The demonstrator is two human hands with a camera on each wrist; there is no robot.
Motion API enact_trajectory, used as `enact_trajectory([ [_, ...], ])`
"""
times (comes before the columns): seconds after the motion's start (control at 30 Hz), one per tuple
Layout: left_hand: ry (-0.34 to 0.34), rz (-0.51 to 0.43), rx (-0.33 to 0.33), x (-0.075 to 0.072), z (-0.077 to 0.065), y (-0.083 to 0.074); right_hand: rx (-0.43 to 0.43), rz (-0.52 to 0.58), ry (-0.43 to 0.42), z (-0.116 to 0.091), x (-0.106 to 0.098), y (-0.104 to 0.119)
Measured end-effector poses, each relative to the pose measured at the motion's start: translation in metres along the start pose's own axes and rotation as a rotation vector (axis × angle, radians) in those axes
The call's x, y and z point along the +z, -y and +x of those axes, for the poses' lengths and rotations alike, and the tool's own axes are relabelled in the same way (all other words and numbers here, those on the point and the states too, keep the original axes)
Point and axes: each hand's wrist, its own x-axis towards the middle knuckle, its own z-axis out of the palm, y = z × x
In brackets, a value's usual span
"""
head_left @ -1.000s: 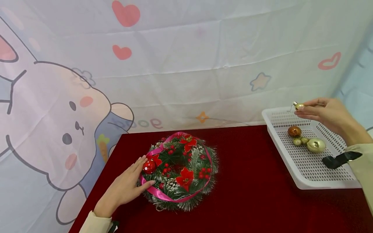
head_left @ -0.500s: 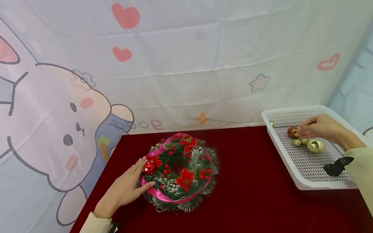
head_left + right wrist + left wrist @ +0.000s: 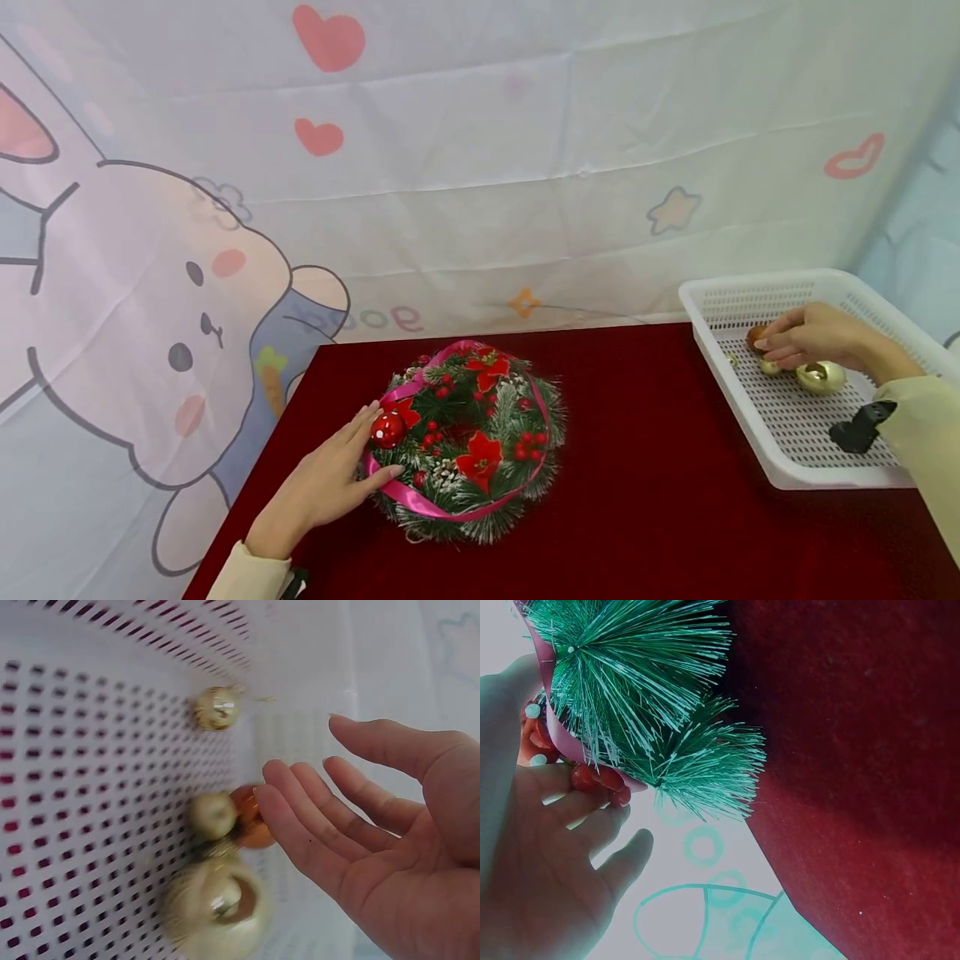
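At far left, a pale printed cloth is being hung behind the scene, a cartoon rabbit being shown on it. The left hand is being rested against the left side of the wreath; its fingers are being held nearly straight, nothing is being clasped, and the ring is presumably being steadied. Beside the fingertips, a white-spotted red ball is being borne by the wreath. The wreath is being supported flat on the dark red tabletop, probably so that its decorated face is being left accessible. Frosted green needles, red poinsettias and berries are being encircled by a glossy pink ribbon. At right, loose baubles are being contained by a white perforated basket, whose walls likely prevent rolling: a shiny orange-brown ball, small gold balls and a large, mirror-like gold ball. Above them the right hand is being held with fingers loosely bent and thumb apart; nothing is being grasped, but whether the orange-brown ball is being touched cannot be told.
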Motion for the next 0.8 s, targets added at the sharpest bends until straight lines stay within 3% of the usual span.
enact_trajectory([
  [0.17,-0.003,0.004,0.003,0.0,0.001,0.0,-0.063,0.0,-0.051,0.001,0.0,0.02],
  [0.33,-0.007,0.01,0.001,0.0,0.002,0.0,-0.122,-0.067,-0.104,-0.004,0.007,0.053],
  [0.57,-0.002,-0.009,-0.009,0.001,0.0,0.0,-0.168,-0.08,-0.135,-0.004,0.031,0.101],
  [0.8,0.0,-0.023,-0.029,-0.002,-0.003,-0.001,-0.298,-0.073,-0.102,-0.004,0.063,0.155],
])
